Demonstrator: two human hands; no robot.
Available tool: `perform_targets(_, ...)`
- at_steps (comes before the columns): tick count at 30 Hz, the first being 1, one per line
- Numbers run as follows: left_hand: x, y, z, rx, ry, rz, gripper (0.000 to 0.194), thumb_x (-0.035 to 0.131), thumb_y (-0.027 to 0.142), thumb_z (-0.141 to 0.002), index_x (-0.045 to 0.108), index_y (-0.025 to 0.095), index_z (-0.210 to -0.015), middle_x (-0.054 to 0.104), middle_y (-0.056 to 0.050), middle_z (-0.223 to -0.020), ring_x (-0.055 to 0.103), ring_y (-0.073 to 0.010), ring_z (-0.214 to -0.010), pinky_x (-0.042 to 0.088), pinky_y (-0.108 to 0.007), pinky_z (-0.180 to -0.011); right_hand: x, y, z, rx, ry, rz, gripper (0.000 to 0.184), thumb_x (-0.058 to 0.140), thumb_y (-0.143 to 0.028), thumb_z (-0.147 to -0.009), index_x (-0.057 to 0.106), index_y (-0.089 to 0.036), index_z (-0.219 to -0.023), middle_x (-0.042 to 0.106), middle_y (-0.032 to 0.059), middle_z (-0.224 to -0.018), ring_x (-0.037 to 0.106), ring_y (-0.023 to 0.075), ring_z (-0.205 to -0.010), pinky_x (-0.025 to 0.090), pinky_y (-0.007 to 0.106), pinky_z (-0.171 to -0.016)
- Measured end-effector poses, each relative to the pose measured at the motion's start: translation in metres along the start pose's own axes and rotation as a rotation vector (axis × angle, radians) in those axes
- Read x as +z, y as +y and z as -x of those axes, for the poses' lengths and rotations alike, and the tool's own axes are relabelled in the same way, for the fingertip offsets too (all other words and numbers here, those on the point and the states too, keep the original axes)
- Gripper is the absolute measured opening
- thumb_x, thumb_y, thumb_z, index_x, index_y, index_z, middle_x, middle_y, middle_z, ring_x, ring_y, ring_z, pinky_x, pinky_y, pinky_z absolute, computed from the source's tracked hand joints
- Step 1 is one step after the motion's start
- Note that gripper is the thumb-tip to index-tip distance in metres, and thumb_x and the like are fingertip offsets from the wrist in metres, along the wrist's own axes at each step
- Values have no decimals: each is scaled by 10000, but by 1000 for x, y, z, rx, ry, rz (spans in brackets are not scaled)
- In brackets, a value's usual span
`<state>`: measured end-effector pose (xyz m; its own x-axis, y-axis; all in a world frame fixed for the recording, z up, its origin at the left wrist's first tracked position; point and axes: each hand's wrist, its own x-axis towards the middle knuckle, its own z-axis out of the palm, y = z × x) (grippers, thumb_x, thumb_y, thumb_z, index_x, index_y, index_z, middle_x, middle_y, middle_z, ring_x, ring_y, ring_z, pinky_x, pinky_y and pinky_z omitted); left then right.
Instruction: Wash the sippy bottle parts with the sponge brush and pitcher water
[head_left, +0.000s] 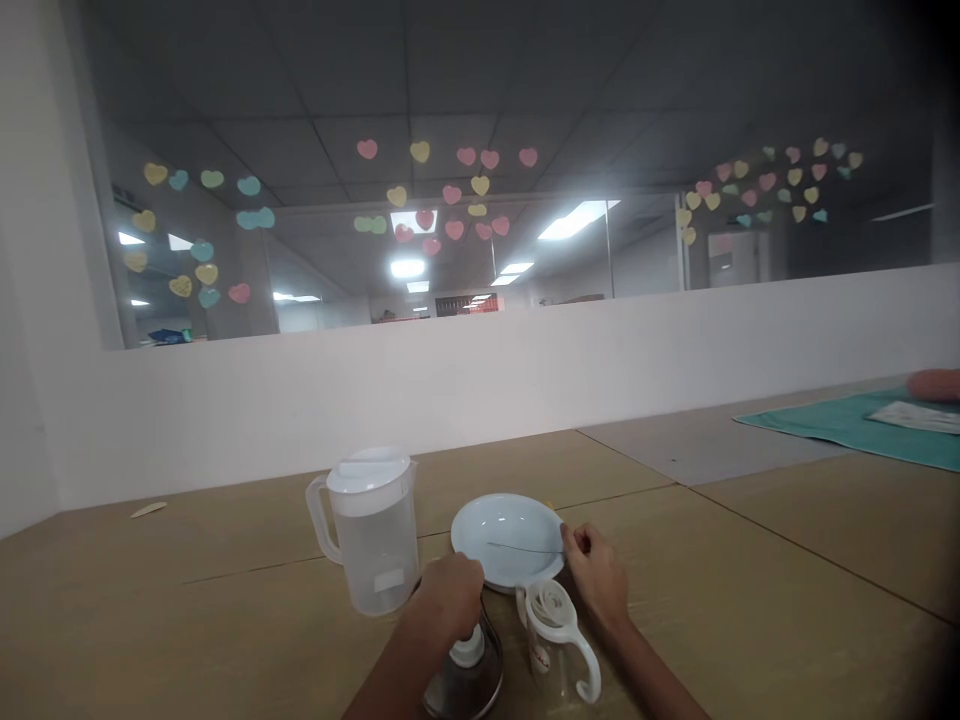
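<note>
My left hand (pixel 454 592) is closed over the top of a rounded dark container with a white collar (pixel 466 655); the hand hides its upper part. At the right rim of a pale blue plate (pixel 480 515), my right hand (pixel 598 572) is pinched on a thin dark stick (pixel 525 549) that reaches across the plate. Between my forearms stands a clear jar with a white handled top (pixel 551 635). A translucent pitcher (pixel 379 540) with a white lid is upright to the left of my left hand.
A wooden table (pixel 247 620) runs up to a white wall (pixel 300 400) below a window with heart-shaped notes. A small pale flat piece (pixel 148 510) lies far left. At the right edge, another person's hand (pixel 934 384) is by a teal cloth (pixel 832 420).
</note>
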<state>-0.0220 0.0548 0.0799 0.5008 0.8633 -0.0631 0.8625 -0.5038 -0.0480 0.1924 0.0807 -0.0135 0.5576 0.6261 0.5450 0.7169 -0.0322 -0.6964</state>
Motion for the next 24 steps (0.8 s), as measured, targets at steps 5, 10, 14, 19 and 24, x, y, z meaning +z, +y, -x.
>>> perform_targets(5,20,9,-11,-32,-46,-21,286,664,65,-619,687,83,-904,672,-209,-950,630,-330,-922,500,-395,-764,-9,-5,2,-7,66,-43,459,258,-566,-833,448,-232,-582,571,34,-595,497,186,-562,300,267,-501)
perform_targets(10,13,1,-9,-29,-24,9,247,616,59,-665,682,75,-902,668,-213,-949,634,-330,-914,498,-388,-755,-19,-13,2,23,149,-157,465,243,-550,-842,471,-235,-588,587,47,-598,515,204,-598,314,280,-521)
perform_targets(14,-14,-10,3,-34,118,48,224,495,198,-831,641,97,-967,657,-180,-991,627,-289,-936,483,-362,-771,-29,-26,-5,94,170,-396,471,330,-606,-800,459,-227,-552,503,7,-518,473,177,-552,317,278,-520)
perform_targets(19,-40,7,17,66,432,281,249,362,289,-931,564,175,-1023,641,-75,-1031,604,-198,-954,450,-287,-815,-51,-52,-19,187,-365,-1060,421,569,-628,-669,569,-207,-654,538,8,-598,484,150,-541,354,257,-454)
perform_targets(24,-32,36,14,146,445,292,218,358,251,-936,518,174,-1062,641,-64,-1039,614,-199,-939,473,-286,-780,-64,-69,-5,-23,-845,-1132,575,753,-480,-588,600,-246,-1091,643,55,-890,586,202,-797,469,317,-683)
